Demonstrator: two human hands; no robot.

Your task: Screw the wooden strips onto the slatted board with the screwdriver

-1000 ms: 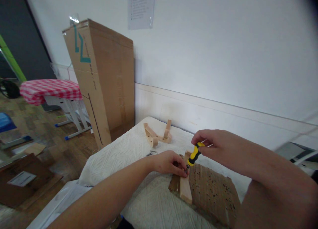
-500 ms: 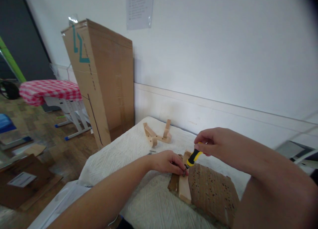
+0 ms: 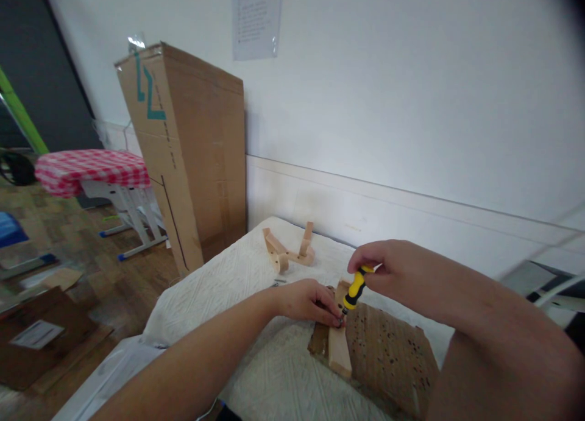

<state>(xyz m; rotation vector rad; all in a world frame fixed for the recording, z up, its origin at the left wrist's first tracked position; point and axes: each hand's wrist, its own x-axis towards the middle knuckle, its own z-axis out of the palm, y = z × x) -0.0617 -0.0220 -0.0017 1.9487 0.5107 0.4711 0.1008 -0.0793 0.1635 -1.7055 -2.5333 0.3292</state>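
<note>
A yellow-and-black screwdriver (image 3: 355, 289) is gripped at the top of its handle by my right hand (image 3: 375, 259), its fingers closed. It leans with its tip down on a light wooden piece (image 3: 339, 351). At that tip, my left hand (image 3: 315, 302) pinches a small metal screw (image 3: 340, 321), largely hidden by thumb and fingers. The wooden piece lies on a worn cardboard sheet (image 3: 393, 354) pocked with many holes. Farther back, a joined wooden frame (image 3: 290, 253) with rounded parts rests on the white cloth (image 3: 274, 363).
Small metal pieces (image 3: 280, 282) lie on the cloth beyond my left wrist. A tall cardboard box (image 3: 205, 165) stands against the wall at the left. Behind it is a table with a red checked cloth (image 3: 91, 168). Flattened cardboard (image 3: 43, 342) lies on the floor.
My right hand has shifted slightly left and its grip on the screwdriver handle has turned; more of the yellow top shows. My left hand stays at the tip.
</note>
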